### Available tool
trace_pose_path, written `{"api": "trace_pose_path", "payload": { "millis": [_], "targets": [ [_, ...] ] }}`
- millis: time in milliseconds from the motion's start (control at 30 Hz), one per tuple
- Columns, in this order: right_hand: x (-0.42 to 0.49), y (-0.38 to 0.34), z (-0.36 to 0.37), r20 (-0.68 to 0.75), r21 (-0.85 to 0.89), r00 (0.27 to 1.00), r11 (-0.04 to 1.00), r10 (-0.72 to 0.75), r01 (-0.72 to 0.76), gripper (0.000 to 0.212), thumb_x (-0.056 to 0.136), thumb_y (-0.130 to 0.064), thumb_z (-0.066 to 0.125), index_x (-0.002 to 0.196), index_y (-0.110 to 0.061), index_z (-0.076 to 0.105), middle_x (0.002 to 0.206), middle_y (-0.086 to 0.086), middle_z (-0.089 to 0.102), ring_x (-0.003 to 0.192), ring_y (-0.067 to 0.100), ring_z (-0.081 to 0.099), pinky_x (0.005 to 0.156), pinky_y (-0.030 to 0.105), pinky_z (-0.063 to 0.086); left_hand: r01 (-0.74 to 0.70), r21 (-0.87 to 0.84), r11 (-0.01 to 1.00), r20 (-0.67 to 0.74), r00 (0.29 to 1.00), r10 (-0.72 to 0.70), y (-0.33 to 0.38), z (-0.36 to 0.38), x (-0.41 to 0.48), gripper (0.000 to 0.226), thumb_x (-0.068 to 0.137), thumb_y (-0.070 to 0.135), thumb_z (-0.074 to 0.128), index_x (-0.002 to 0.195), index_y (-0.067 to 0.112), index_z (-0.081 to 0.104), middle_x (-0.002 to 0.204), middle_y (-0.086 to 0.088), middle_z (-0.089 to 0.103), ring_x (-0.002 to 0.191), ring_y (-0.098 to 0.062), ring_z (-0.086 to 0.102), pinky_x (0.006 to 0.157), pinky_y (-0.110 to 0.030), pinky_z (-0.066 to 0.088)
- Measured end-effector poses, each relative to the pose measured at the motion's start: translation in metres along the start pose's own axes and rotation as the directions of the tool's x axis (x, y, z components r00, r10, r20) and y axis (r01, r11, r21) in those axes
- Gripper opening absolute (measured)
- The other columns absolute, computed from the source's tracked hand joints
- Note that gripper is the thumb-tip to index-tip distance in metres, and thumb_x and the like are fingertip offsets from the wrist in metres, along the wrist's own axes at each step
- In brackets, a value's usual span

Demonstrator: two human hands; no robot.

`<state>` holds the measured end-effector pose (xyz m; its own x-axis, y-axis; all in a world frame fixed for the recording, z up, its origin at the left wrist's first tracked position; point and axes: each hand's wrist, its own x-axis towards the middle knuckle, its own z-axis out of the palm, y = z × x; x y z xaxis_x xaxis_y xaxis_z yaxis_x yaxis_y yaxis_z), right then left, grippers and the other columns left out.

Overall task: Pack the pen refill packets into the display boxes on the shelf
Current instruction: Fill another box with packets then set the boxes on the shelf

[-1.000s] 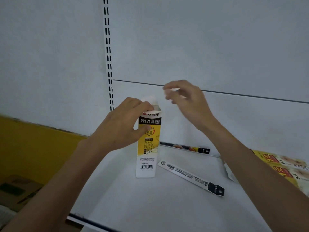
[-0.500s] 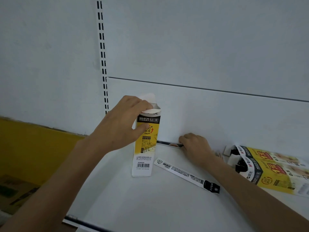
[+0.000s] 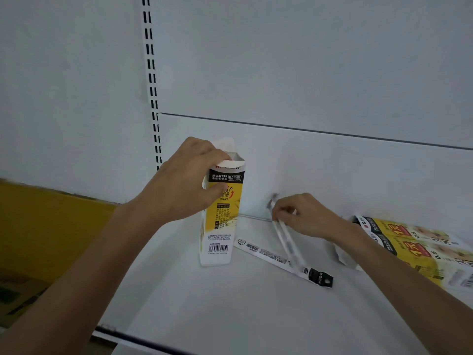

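The left hand (image 3: 184,185) grips the tall yellow, white and black cardboard display box (image 3: 220,226), upright on the white shelf (image 3: 230,316) with its top flap open. The right hand (image 3: 307,216) pinches a slim clear refill packet (image 3: 288,242), tilted over a flat white packet with a black hang tab (image 3: 261,252). More yellow boxes (image 3: 414,247) lie at the right.

Yellow carton (image 3: 51,226), slotted upright (image 3: 151,80)

The upright display box (image 3: 220,219) reads "MG-6139" and "0.5 mm"; the flat boxes (image 3: 414,247) read "0.5".
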<state>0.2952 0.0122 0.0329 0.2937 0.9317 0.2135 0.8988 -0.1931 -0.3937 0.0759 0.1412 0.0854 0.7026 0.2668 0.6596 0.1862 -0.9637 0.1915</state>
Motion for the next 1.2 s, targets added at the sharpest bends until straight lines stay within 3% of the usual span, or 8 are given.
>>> {"api": "trace_pose_path", "payload": {
  "millis": [167,333,500,600,700,867,1033,1200],
  "targets": [
    [-0.014,-0.013,0.008,0.309,-0.201,0.942,0.977,0.130,-0.069,0.036,0.069,-0.056,0.070,0.081,-0.025,0.057,0.076,-0.010,0.050,0.066,0.006,0.047,0.059,0.025,0.036,-0.005,-0.006,1.000,0.015,1.000,0.005,0.000,-0.002,-0.001,0.043,0.078,0.033,0.062,0.118,0.019,0.056,0.104,0.015,0.043,0.102,0.004,0.025,0.084,-0.036,0.041],
    [-0.014,-0.015,0.014,0.337,-0.155,0.936,0.987,0.101,-0.050,0.026,0.073,-0.028,0.074,0.082,-0.025,0.050,0.093,0.002,0.054,0.077,0.017,0.050,0.065,0.030,0.041,0.030,-0.012,0.999,0.021,0.999,-0.030,0.002,-0.004,-0.001,0.048,0.068,0.039,0.052,0.113,0.022,0.056,0.103,0.017,0.045,0.100,0.007,0.027,0.084,-0.037,0.043],
    [-0.013,-0.015,0.022,0.154,0.080,0.985,0.992,0.083,-0.096,0.018,0.081,-0.021,0.069,0.096,-0.026,0.061,0.088,0.006,0.057,0.070,0.016,0.048,0.056,0.017,0.036,0.049,-0.011,0.999,0.010,0.999,-0.049,0.005,-0.002,-0.001,0.049,0.067,0.041,0.051,0.112,0.022,0.057,0.106,0.012,0.051,0.101,0.004,0.030,0.082,-0.038,0.044],
    [-0.012,-0.014,0.021,0.132,0.097,0.991,0.994,0.036,-0.049,0.047,0.086,-0.018,0.064,0.128,-0.037,0.051,0.109,-0.002,0.061,0.071,0.004,0.052,0.063,0.005,0.039,0.043,-0.018,0.999,0.003,0.999,-0.043,0.003,-0.002,-0.002,0.050,0.068,0.041,0.052,0.113,0.020,0.057,0.108,0.008,0.054,0.101,0.002,0.032,0.082,-0.039,0.045],
    [-0.013,-0.015,0.008,0.176,0.096,0.984,0.995,-0.033,0.016,0.079,0.085,-0.011,0.063,0.142,-0.043,0.019,0.099,-0.005,0.061,0.071,-0.001,0.053,0.068,0.004,0.038,0.047,-0.018,0.999,-0.007,0.999,-0.047,0.000,-0.001,-0.004,0.050,0.069,0.041,0.053,0.114,0.018,0.057,0.110,0.006,0.056,0.102,0.000,0.033,0.082,-0.036,0.044],
    [-0.012,-0.019,0.012,0.394,-0.033,0.904,0.981,-0.163,0.192,0.052,0.075,0.010,0.048,0.109,-0.024,0.068,0.118,-0.008,0.061,0.102,-0.001,0.053,0.078,0.004,0.034,0.048,-0.011,0.999,-0.021,0.999,-0.048,0.000,-0.001,-0.006,0.050,0.070,0.041,0.053,0.114,0.018,0.057,0.111,0.006,0.055,0.102,0.001,0.032,0.081,-0.034,0.044],
    [-0.012,-0.019,0.022,0.447,-0.099,0.879,0.968,-0.164,0.231,0.065,0.072,0.016,0.043,0.118,-0.026,0.061,0.133,-0.010,0.052,0.119,0.009,0.045,0.081,0.000,0.030,0.042,-0.025,0.999,-0.047,0.998,-0.043,-0.004,0.000,-0.008,0.048,0.071,0.040,0.054,0.115,0.021,0.056,0.114,0.010,0.052,0.104,0.001,0.035,0.081,-0.033,0.045],
    [-0.006,-0.025,0.023,0.421,-0.210,0.892,0.939,-0.165,0.273,0.038,0.079,-0.002,0.060,0.111,-0.020,0.065,0.110,0.001,0.064,0.103,0.017,0.053,0.084,0.033,0.045,0.028,-0.004,1.000,-0.034,0.999,-0.028,-0.004,-0.001,-0.008,0.052,0.071,0.050,0.048,0.113,0.021,0.057,0.108,0.009,0.055,0.102,-0.001,0.036,0.079,-0.036,0.046]
  ]
}}
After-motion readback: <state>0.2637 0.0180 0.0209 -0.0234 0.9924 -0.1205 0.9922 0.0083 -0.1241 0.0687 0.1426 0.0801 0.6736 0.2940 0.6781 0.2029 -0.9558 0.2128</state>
